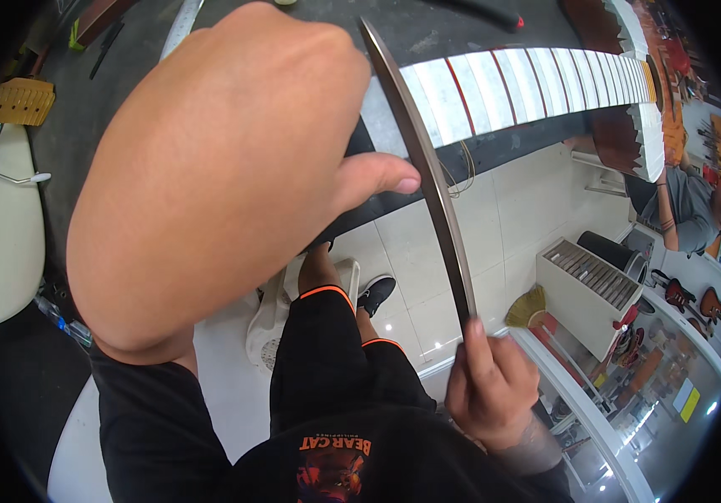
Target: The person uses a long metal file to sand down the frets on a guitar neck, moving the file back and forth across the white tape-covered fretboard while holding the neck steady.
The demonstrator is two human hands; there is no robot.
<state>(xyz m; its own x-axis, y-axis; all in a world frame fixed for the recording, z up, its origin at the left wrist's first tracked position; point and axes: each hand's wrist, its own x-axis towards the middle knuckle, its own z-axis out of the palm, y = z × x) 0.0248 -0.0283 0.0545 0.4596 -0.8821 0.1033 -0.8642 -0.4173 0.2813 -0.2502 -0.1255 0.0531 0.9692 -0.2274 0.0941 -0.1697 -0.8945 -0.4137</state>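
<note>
My right hand [490, 386] grips the lower end of a long, flat metal file [440, 218], which lies slanting across a guitar neck [528, 88]. The fretboard is covered in white tape strips between its frets, and white paper [647, 147] edges the dark red body at the right. My left hand [234, 151] is over the left end of the neck, its thumb stretched out beside the file's middle. The back of that hand hides its other fingers, so I cannot tell what they hold.
Dark bench [75, 92]; white guitar [4, 235] and yellowish neck piece [16, 99] on the left. Below: tiled floor [411, 268], stool [260, 327], white rack [583, 293], broom [526, 306], glass case [662, 377]. A person in grey [687, 214] is at the right.
</note>
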